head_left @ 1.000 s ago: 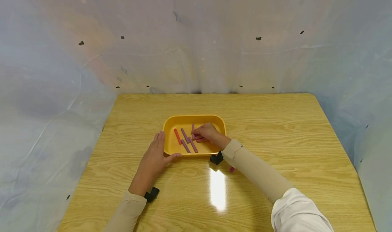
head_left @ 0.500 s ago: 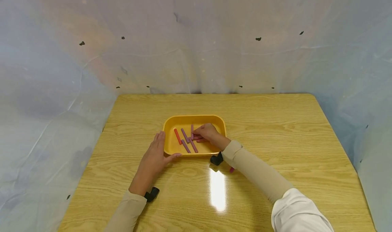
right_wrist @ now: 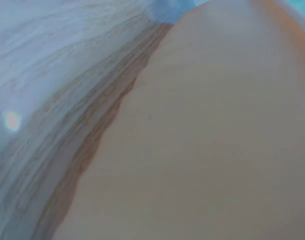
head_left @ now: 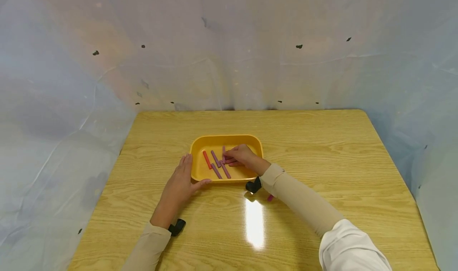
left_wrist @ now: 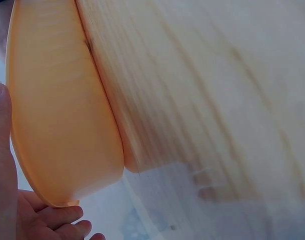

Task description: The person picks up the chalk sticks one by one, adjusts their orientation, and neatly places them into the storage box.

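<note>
In the head view a yellow tray (head_left: pixel 243 180) lies on the table, holding a red stick (head_left: pixel 207 159) and several purple sticks (head_left: pixel 215 158), slim and chalk-like. My right hand (head_left: pixel 243 155) reaches into its right half and pinches a purple stick (head_left: pixel 224 148) that points away from me. Along the tray's left side my left hand (head_left: pixel 180 183) rests, fingers straight at the rim and thumb along the front edge. The left wrist view shows the fingers (left_wrist: pixel 60 216) beside the tray's corner. A blurred pale surface fills most of the right wrist view, hiding the right fingers.
A magenta stick (head_left: pixel 270 197) lies on the wooden table (head_left: pixel 322 151), partly hidden under my right sleeve (head_left: pixel 300 199). Black wrist cameras hang by each wrist. A pale sheet (head_left: pixel 229 64) hangs behind the table and at both sides.
The purple stick in my right fingers has shifted slightly left and toward me inside the tray. My left hand stays at the rim. The head view has tilted very slightly.
</note>
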Action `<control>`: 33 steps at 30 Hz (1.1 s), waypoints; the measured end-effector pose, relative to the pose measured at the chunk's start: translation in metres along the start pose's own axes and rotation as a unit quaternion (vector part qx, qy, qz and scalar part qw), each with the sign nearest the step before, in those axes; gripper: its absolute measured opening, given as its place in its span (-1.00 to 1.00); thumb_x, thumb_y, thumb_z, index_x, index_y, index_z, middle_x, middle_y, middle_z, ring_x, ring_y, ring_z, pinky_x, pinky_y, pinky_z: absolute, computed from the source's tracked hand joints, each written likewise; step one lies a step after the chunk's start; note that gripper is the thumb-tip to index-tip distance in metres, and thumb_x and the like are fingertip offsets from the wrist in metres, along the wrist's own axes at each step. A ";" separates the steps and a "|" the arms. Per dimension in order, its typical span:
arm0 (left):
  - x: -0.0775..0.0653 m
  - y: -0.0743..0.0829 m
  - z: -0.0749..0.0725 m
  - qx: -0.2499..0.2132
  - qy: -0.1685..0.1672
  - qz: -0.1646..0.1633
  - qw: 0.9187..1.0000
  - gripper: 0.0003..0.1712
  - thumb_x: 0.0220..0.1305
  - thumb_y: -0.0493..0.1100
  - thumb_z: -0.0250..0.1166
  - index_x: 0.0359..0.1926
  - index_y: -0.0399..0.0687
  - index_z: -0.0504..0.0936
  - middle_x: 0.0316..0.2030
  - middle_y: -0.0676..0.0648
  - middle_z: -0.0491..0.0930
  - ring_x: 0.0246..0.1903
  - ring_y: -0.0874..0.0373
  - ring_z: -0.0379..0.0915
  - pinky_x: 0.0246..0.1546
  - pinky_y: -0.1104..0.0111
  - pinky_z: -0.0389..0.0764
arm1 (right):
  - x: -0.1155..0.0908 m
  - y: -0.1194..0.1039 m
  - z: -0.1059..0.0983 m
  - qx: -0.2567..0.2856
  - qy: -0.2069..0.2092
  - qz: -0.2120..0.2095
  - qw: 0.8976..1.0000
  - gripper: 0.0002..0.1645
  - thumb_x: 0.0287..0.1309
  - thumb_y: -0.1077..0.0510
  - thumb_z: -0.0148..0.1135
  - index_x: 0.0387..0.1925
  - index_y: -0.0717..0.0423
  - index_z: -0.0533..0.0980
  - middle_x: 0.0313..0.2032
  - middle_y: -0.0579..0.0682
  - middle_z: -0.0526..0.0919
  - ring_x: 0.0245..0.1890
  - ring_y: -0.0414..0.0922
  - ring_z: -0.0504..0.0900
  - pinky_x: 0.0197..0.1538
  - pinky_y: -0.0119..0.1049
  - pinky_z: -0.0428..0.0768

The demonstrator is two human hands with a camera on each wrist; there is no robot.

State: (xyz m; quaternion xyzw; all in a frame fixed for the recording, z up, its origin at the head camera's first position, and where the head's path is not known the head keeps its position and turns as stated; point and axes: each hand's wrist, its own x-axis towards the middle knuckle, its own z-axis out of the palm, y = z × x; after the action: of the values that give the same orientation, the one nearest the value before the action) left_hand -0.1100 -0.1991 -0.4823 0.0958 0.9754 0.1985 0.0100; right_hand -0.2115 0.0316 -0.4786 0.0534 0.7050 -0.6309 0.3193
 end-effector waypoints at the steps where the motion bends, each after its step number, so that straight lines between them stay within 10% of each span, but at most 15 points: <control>1: 0.000 0.000 0.000 -0.001 -0.001 0.001 1.000 0.33 -0.06 0.61 0.00 0.45 -0.18 -0.20 0.41 -0.23 -0.12 0.39 -0.05 -0.24 0.27 0.00 0.09 | -0.001 0.000 0.000 -0.002 0.002 -0.001 1.000 -0.67 0.26 0.17 0.13 -0.13 0.41 0.57 -0.22 0.27 0.65 -0.15 0.09 0.64 -0.01 -0.09 0.54; 12: 0.001 0.000 -0.001 -0.003 0.002 0.000 1.000 0.32 -0.05 0.60 0.02 0.44 -0.24 -0.14 0.41 -0.23 -0.12 0.39 -0.04 -0.24 0.29 0.04 0.07 | -0.010 -0.007 -0.008 0.024 0.038 -0.013 0.999 -0.64 0.22 0.24 0.16 -0.06 0.48 0.50 -0.17 0.33 0.60 -0.13 0.18 0.60 -0.02 -0.05 0.55; 33: 0.000 -0.003 0.001 0.002 0.006 -0.003 1.000 0.33 -0.07 0.61 0.02 0.45 -0.19 -0.18 0.41 -0.24 -0.10 0.39 -0.04 -0.23 0.28 0.02 0.07 | -0.070 -0.024 -0.066 0.072 -0.052 -0.123 0.988 -0.60 0.32 0.19 0.06 0.05 0.43 0.43 0.07 0.39 0.42 -0.10 -0.02 0.61 0.00 -0.18 0.54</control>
State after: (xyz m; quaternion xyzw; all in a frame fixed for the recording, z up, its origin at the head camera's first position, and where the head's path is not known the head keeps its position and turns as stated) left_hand -0.1108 -0.2010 -0.4846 0.0914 0.9762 0.1967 0.0044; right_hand -0.1933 0.1111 -0.4224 -0.0442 0.6410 -0.7168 0.2709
